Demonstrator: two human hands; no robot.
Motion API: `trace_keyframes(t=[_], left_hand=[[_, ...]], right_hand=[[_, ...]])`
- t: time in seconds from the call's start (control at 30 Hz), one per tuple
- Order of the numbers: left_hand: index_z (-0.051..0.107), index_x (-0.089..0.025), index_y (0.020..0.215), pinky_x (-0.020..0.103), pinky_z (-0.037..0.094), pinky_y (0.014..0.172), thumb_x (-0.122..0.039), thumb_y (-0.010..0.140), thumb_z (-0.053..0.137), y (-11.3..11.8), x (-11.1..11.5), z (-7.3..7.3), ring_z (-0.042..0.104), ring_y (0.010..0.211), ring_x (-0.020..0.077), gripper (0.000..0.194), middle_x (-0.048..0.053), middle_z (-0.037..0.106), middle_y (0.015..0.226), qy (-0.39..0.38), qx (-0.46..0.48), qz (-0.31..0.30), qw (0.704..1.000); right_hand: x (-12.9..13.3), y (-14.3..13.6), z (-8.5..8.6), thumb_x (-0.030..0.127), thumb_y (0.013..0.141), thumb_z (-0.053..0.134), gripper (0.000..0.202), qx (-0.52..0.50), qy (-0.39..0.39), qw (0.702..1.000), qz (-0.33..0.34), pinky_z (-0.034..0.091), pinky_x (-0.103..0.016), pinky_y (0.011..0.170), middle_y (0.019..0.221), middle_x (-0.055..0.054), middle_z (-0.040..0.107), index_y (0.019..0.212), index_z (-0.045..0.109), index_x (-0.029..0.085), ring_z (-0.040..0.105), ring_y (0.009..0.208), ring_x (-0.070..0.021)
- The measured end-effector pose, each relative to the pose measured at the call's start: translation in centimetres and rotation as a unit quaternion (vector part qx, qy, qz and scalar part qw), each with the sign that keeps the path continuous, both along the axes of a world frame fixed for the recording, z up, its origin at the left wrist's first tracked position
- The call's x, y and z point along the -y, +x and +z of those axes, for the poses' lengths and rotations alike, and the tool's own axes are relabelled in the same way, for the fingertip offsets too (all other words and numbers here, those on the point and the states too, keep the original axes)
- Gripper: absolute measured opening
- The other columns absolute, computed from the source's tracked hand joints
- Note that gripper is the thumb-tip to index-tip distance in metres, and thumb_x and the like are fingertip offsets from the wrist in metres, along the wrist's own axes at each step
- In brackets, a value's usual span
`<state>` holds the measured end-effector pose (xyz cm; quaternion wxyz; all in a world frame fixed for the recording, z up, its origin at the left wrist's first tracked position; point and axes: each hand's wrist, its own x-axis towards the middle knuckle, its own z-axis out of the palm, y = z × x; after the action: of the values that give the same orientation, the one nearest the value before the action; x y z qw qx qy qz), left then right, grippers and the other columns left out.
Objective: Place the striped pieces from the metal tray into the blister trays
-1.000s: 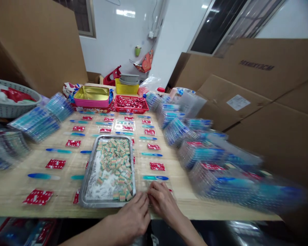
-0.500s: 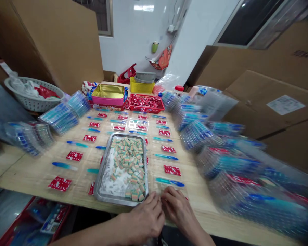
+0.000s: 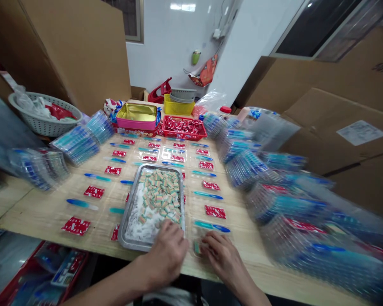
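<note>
My left hand [image 3: 170, 248] is over the front right corner of a metal tray [image 3: 123, 231], fingers curled down among small striped green-and-orange square pieces [image 3: 161, 191] dusted with white powder; the fingertips are hidden. My right hand [image 3: 221, 255] rests at the table's front edge, its fingers bent together over a clear plastic blister tray [image 3: 199, 231]. One green-tinted piece [image 3: 197, 247] sits beside those fingertips; whatever they pinch cannot be seen. Just beyond lie a blue pen [image 3: 212, 226] and a red patterned packet [image 3: 215, 211].
Rows of clear blister trays with pens and red packets [image 3: 94, 192] cover the table. Stacks of filled trays [image 3: 319, 246] stand at right, others [image 3: 76, 144] at left. At the back are a red basket [image 3: 185, 135] of packets, a pink tin [image 3: 137, 123] and a yellow basket [image 3: 178, 108].
My left hand has moved left from beside my right hand to the metal tray's front corner. My right hand stays nearly in place, and a green-tinted piece now shows beside it.
</note>
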<state>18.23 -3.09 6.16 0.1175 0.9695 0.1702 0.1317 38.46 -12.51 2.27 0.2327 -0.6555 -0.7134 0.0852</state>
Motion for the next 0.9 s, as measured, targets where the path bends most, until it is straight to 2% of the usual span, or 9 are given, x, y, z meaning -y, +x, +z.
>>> trace_keyframes(t=[0.07,0.13,0.27,0.37,0.5,0.63,0.73,0.9], left_hand=[[0.059,-0.017,0.082,0.043,0.039,0.082,-0.016,0.081,0.052,-1.2,-1.1,0.2,0.053,0.087,0.0242,0.007,0.007,0.063,0.089,-0.046,-0.028,0.108,0.993],[0.060,-0.017,0.083,0.043,0.039,0.080,-0.015,0.078,0.053,-2.3,-1.9,0.2,0.053,0.090,0.0259,0.009,0.007,0.064,0.092,-0.077,-0.059,0.155,0.983],[0.062,-0.016,0.085,0.044,0.037,0.083,-0.011,0.077,0.051,-3.0,-2.3,-0.1,0.054,0.096,0.0270,0.014,0.009,0.065,0.095,-0.106,-0.093,0.170,0.975],[0.061,-0.015,0.085,0.043,0.036,0.084,-0.008,0.075,0.051,-2.9,-2.3,-0.1,0.055,0.098,0.0267,0.016,0.009,0.065,0.096,-0.132,-0.095,0.182,0.970],[0.060,-0.016,0.085,0.041,0.036,0.082,-0.004,0.075,0.046,-3.0,-2.4,-0.1,0.057,0.094,0.0248,0.021,0.007,0.067,0.093,-0.146,-0.076,0.188,0.968],[0.059,-0.016,0.081,0.039,0.037,0.079,-0.002,0.076,0.042,-3.4,-2.7,-0.8,0.059,0.087,0.0238,0.023,0.007,0.067,0.083,-0.139,-0.052,0.200,0.969],[0.059,-0.017,0.078,0.035,0.038,0.076,-0.001,0.074,0.043,-3.8,-2.9,-1.4,0.059,0.084,0.0225,0.022,0.006,0.066,0.080,-0.149,-0.021,0.204,0.967],[0.057,-0.017,0.074,0.029,0.040,0.070,-0.001,0.072,0.045,-4.6,-3.7,-1.8,0.059,0.079,0.0197,0.021,0.004,0.064,0.077,-0.201,0.030,0.216,0.955]], right_hand=[[-0.6,-0.9,0.8,0.017,0.090,0.052,0.009,-0.015,0.021,1.000,-0.007,0.043,-0.037,0.075,0.095,-0.008,0.060,0.093,0.061,0.019,0.055,0.085,-0.0233],[-1.7,-2.5,1.8,0.017,0.086,0.059,0.010,-0.024,0.009,1.000,0.002,0.043,-0.038,0.078,0.099,-0.008,0.059,0.096,0.061,0.019,0.055,0.090,-0.0239],[-4.6,-6.1,3.6,0.019,0.077,0.071,0.021,0.007,-0.074,0.996,0.044,0.043,-0.040,0.081,0.101,-0.009,0.057,0.096,0.062,0.017,0.052,0.095,-0.0276],[-5.9,-7.6,3.9,0.019,0.076,0.070,0.025,0.047,-0.098,0.993,0.052,0.043,-0.042,0.082,0.104,-0.013,0.055,0.099,0.062,0.014,0.050,0.098,-0.0299],[-6.2,-7.7,3.6,0.007,0.074,0.063,0.024,0.052,-0.108,0.991,0.062,0.042,-0.040,0.085,0.104,-0.012,0.056,0.097,0.060,0.015,0.049,0.100,-0.0284],[-5.8,-7.5,3.0,0.000,0.072,0.057,0.037,0.020,-0.102,0.992,0.078,0.038,-0.043,0.093,0.109,-0.011,0.059,0.106,0.055,0.016,0.049,0.108,-0.0280],[-5.8,-7.6,2.6,-0.004,0.067,0.050,0.040,-0.015,-0.095,0.991,0.095,0.041,-0.038,0.087,0.101,-0.007,0.061,0.101,0.052,0.017,0.053,0.098,-0.0244],[-6.8,-8.6,1.8,-0.003,0.063,0.047,0.031,-0.078,-0.045,0.990,0.104,0.040,-0.030,0.074,0.085,-0.003,0.058,0.084,0.046,0.020,0.054,0.082,-0.0200]])
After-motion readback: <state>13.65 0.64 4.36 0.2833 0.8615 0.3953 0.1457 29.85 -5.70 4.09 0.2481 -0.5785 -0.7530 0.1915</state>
